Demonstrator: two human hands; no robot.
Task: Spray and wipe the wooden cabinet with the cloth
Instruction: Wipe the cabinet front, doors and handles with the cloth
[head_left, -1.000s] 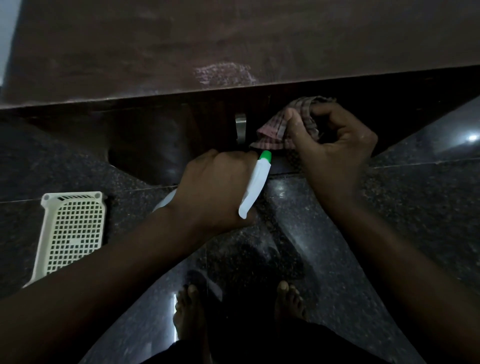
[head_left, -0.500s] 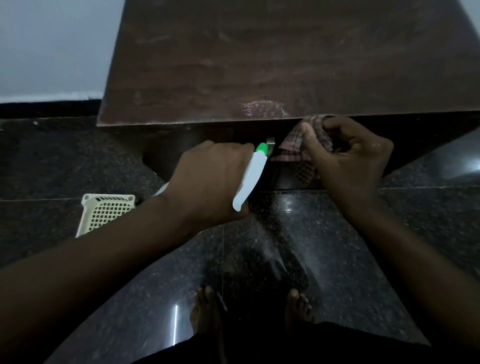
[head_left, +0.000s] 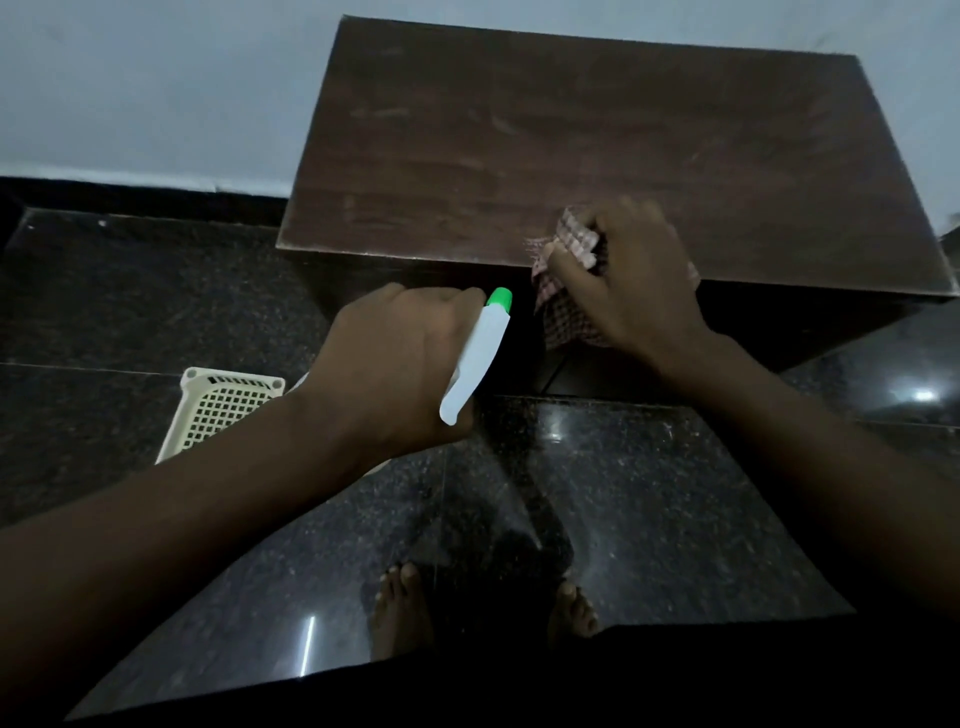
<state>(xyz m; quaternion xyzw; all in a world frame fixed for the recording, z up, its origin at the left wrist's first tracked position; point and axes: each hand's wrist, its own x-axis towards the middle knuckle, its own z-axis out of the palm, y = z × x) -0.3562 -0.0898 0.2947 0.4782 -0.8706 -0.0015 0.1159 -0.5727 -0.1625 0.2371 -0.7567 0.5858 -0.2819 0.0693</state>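
Note:
The dark wooden cabinet (head_left: 571, 156) stands against the wall, and I see its top from above. My right hand (head_left: 623, 280) grips a checked cloth (head_left: 563, 306) and presses it over the front edge of the cabinet top, the cloth hanging down onto the front face. My left hand (head_left: 395, 364) holds a white spray bottle (head_left: 475, 358) with a green nozzle tip, its nozzle pointing toward the cabinet front just left of the cloth. Most of the bottle's body is hidden under my hand.
A cream perforated plastic basket (head_left: 223, 410) lies on the dark polished granite floor (head_left: 649, 519) at the left, partly behind my left forearm. My bare feet (head_left: 400, 608) stand just before the cabinet. A pale wall (head_left: 156, 78) runs behind.
My right hand lifted the cloth from the cabinet's front face, near the handle, up onto the front edge of the top. The view tilted up, showing the whole top. The left hand kept the bottle.

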